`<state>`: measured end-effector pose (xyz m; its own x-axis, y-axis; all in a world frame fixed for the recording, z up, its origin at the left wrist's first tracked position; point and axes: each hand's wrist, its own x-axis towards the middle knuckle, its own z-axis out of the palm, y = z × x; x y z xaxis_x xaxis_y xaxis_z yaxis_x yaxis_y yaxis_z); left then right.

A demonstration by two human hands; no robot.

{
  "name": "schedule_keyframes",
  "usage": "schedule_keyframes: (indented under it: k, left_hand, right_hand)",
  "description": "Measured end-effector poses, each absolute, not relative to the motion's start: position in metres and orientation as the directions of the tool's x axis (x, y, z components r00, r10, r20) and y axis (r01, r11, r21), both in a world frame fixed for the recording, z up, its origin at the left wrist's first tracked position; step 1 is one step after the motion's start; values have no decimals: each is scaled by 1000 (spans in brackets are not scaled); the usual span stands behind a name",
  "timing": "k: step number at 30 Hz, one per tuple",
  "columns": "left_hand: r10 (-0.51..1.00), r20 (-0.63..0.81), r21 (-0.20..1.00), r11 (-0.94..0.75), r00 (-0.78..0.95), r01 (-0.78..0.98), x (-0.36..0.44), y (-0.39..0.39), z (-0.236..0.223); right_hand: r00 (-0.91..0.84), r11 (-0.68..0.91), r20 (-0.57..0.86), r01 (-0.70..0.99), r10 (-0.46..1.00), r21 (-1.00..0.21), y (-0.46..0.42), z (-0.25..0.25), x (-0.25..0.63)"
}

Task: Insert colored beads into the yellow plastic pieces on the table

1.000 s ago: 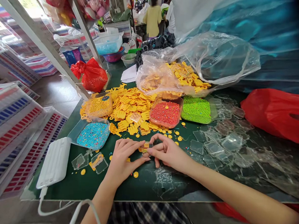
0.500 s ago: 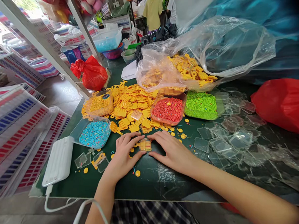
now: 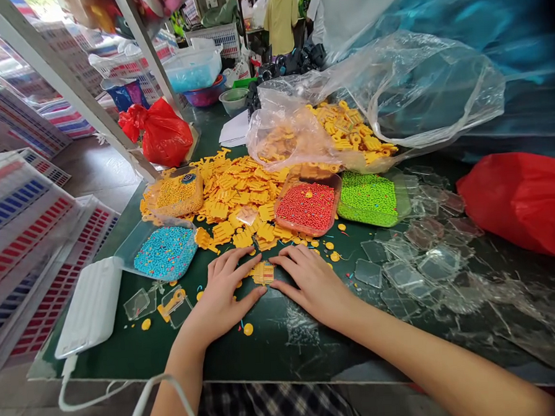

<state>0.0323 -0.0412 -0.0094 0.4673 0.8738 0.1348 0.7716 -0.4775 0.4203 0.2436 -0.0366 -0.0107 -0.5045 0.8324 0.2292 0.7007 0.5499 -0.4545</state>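
Between my two hands, flat on the dark green tabletop, lies a small yellow plastic piece [image 3: 263, 273] with slots and coloured bits in them, perhaps under a clear cover. My left hand [image 3: 226, 291] pinches its left side with thumb and index finger. On the opposite side, the thumb and fingertips of my right hand [image 3: 312, 287] press its edge. Just beyond the fingers spreads a heap of yellow plastic pieces [image 3: 239, 188]. Tubs of red beads [image 3: 308, 207], green beads [image 3: 369, 197], blue beads [image 3: 163, 251] and yellow beads [image 3: 177, 194] stand around the heap.
Clear plastic plates [image 3: 406, 276] are scattered at the right, near a red bag [image 3: 519, 201]. A white power bank [image 3: 89, 305] with a cable lies at the left edge. Behind the heap sits a clear bag [image 3: 292, 136] of yellow pieces. A person [image 3: 281, 21] stands in the background.
The view has shifted slightly, so the table appears a little further left. Both hands stay at the yellow piece, with small movements of the fingers.
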Motion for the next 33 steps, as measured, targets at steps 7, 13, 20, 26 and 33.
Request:
schedule_keyframes:
  k: [7,13,20,26,33]
  left_hand:
    - [882,161,459,-465,444,757,32,-41,-12]
    - [886,149,488,-452,439,746,31,-41,-12]
    - [893,142,513,-436,428,740,29,-42,-9]
    - [897,160,463,-437,412,771,30,-43,-11]
    - [910,164,451,-413,381,792,31,-44,-7]
  right_hand:
    - [-510,557,231,707,828,-436,-34,-14,245]
    - [-550,591,220,716,806,-373,-32,-13,245]
    - [-567,618,249,689,785,-379,-32,-15,244]
    - [-563,628,277,697,778,-346,-32,-18,243]
    - [-521,585,267,706,811,-399,-32,-14,245]
